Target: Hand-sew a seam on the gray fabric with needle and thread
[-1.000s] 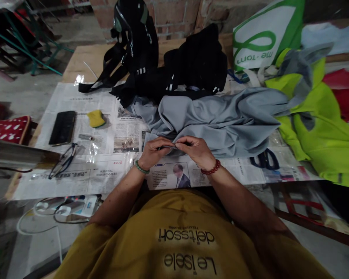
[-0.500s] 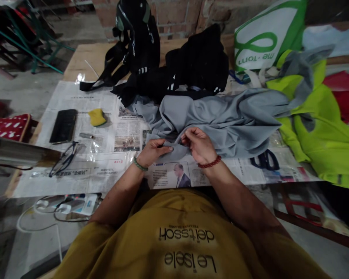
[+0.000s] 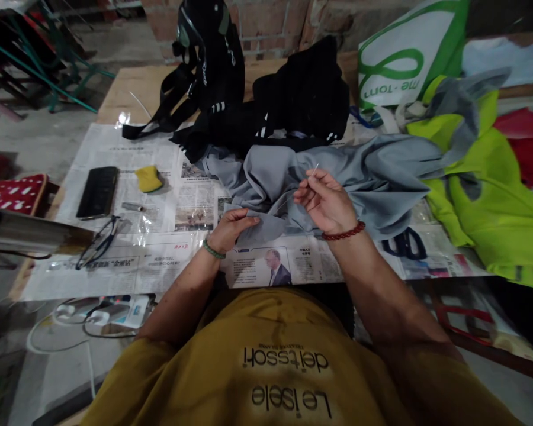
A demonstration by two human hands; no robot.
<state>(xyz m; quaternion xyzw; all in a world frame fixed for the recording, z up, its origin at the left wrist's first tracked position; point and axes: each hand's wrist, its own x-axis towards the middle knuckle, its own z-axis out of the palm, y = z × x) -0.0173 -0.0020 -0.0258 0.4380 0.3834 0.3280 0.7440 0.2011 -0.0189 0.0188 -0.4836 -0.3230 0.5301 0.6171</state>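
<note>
A grey garment (image 3: 270, 168) lies bunched across the newspaper in front of me. My left hand (image 3: 231, 229) pinches a fold of its near edge between thumb and fingers. Above the cloth to the right, my right hand (image 3: 326, 198) holds a thin sewing needle (image 3: 315, 170) between thumb and forefinger, its tip pointing up. A fine pale thread (image 3: 286, 204) runs from near the right fingers down to the cloth by my left hand. Dark-handled scissors (image 3: 404, 244) lie right of the garment, partly hidden by it.
Newspaper (image 3: 151, 254) covers the table. A phone (image 3: 96, 192), a yellow sponge (image 3: 148, 178), a small grey cylinder (image 3: 133, 206), glasses (image 3: 98, 242) and a metal flask (image 3: 35, 234) are leftward. Behind are a black bag (image 3: 217, 65) and black clothing (image 3: 302, 89); a neon-yellow garment (image 3: 493, 189) lies right.
My right hand has moved up and to the right, away from the left hand, and the needle and a stretch of thread now show. My left hand keeps its hold on the cloth.
</note>
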